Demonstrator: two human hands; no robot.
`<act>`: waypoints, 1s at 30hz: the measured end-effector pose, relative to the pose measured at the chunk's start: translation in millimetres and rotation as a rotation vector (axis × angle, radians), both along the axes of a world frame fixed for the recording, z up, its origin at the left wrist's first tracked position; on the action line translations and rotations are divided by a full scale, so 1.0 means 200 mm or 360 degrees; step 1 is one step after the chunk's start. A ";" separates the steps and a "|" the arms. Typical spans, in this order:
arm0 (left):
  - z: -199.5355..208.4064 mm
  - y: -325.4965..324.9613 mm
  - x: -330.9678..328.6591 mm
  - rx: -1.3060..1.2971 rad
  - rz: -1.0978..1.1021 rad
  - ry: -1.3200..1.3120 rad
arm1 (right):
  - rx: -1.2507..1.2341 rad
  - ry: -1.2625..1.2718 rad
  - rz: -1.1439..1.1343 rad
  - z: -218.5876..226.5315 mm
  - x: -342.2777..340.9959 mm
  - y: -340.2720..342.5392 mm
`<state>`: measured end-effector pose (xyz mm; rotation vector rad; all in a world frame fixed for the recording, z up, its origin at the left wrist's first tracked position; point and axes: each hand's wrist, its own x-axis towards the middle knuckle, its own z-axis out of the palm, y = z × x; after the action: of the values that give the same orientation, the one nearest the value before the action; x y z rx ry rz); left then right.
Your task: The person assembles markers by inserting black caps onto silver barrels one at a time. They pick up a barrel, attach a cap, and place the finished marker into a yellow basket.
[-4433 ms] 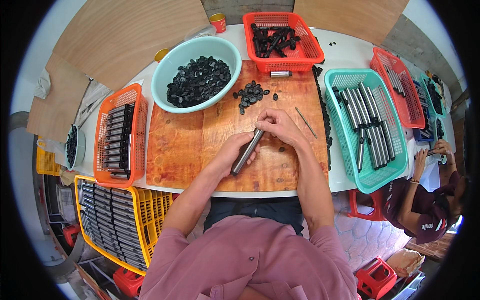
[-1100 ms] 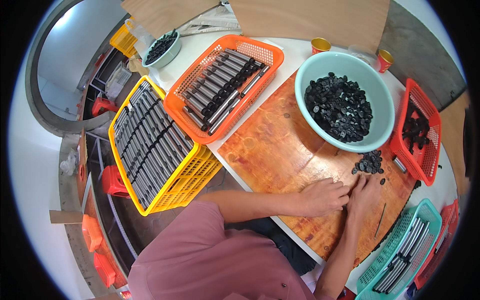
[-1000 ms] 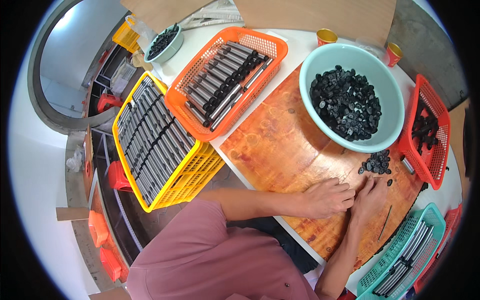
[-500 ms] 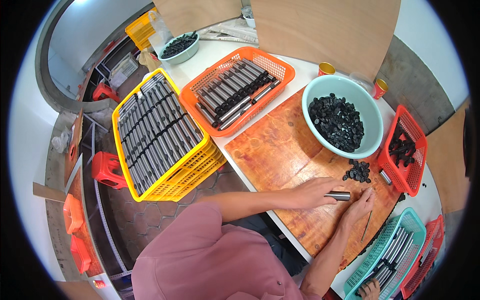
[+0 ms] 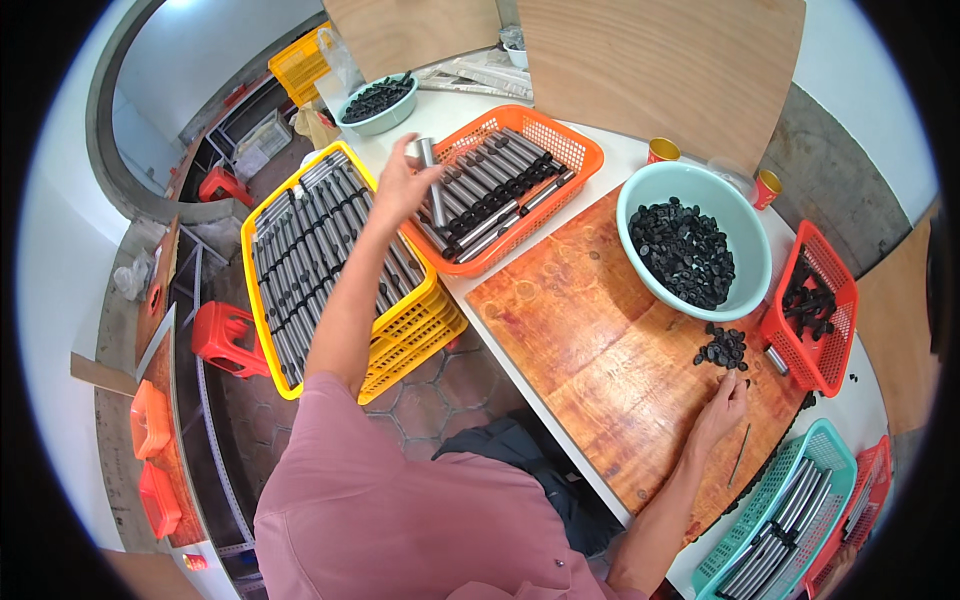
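Note:
My left hand (image 5: pixel 400 188) reaches over the near left side of the orange basket (image 5: pixel 592 165), its fingers closed round a metal tube (image 5: pixel 432 190) held tilted up. Rows of similar tubes with black ends lie in that basket. On the wooden board (image 5: pixel 570 330), my right hand (image 5: pixel 716 415) rests with its fingers pinched together beside a small pile of black pieces (image 5: pixel 722 347). A dark speck shows at its fingertips, too small to make out. Nearby lies a thin metal rod (image 5: pixel 740 455).
A yellow crate (image 5: pixel 410 325) full of tubes stands left. A pale blue basin (image 5: pixel 760 255) of black pieces sits at the board's far side. Right are a red basket (image 5: pixel 840 340) and a green basket (image 5: pixel 840 450) with tubes. Another person's hand (image 5: pixel 838 570) shows lower right.
My left hand has swung from the board to the orange basket, carrying a tube. My right hand stays near the pile. The other person's hand has left the green basket, moving right.

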<state>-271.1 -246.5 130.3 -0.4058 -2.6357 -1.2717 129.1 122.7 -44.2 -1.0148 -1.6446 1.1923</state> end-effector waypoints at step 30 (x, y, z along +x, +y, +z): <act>-0.14 -0.29 -0.34 -0.1509 -0.0216 0.0092 | 0.0060 -0.0212 0.0086 0.00 -0.02 0.00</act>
<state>-338.4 -304.2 102.6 -0.7270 -3.0201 0.0703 124.9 123.3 -45.2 -1.0517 -1.8014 1.1456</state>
